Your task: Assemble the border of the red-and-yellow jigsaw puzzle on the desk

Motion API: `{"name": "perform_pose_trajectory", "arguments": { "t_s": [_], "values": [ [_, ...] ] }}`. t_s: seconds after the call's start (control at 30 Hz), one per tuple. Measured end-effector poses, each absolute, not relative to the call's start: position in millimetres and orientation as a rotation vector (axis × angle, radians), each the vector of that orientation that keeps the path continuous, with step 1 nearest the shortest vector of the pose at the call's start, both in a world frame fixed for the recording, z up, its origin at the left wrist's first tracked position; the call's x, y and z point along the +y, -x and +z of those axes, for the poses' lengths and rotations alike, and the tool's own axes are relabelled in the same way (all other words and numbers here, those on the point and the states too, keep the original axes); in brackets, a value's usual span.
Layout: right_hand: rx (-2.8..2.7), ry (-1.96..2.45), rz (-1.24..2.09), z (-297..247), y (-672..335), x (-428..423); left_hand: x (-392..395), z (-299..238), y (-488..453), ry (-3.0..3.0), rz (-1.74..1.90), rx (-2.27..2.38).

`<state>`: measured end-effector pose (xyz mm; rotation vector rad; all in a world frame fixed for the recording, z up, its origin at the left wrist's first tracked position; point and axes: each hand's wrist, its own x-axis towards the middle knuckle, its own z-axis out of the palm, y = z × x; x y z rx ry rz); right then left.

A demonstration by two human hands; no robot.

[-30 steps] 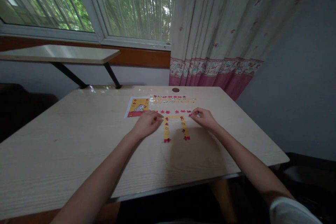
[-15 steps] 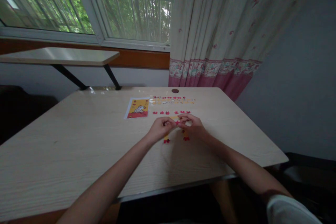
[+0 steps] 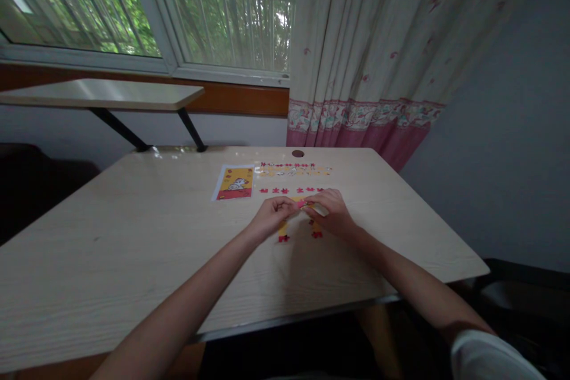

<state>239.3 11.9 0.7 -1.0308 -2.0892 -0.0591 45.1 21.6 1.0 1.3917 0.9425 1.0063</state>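
Observation:
A half-built jigsaw frame [image 3: 282, 230] in yellow and red lies on the pale wooden desk [image 3: 133, 237]. My left hand [image 3: 271, 215] and my right hand [image 3: 328, 209] meet over its top edge. Both have their fingers curled in a pinch on a small red and yellow puzzle piece [image 3: 303, 203] held between them. The hands hide most of the frame's top bar and its right leg. A row of loose red pieces [image 3: 285, 190] lies just beyond the hands. Further back sits a strip of joined pieces [image 3: 294, 170].
A reference picture card [image 3: 234, 183] lies at the back left of the puzzle. A round cable hole [image 3: 298, 153] is near the desk's far edge. A second tabletop [image 3: 102, 94], a window [image 3: 178, 6] and a curtain [image 3: 369, 59] stand behind.
My hands came together from either side of the frame's top bar to its middle. My right hand has since turned slightly, with a piece showing at the fingertips.

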Motion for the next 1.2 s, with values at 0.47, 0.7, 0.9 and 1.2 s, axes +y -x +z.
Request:
{"name": "perform_pose_trajectory", "arguments": {
  "t_s": [0.47, 0.7, 0.9, 1.2],
  "values": [
    [-2.4, 1.242, 0.427, 2, -205, -40, -5, 5, 35, -2.737, 0.593, 0.879],
    [-2.387, 1.231, 0.36, -6, -203, -39, -20, 3, 31, -2.803, 0.561, 0.792],
    [-2.404, 1.2, 0.346, -9, -204, -38, -25, 4, 27, -2.841, 0.526, 0.71],
    [-2.535, 1.043, 0.229, -7, -206, -38, -26, 5, 24, -2.83, 0.542, 0.69]
  ]
}}
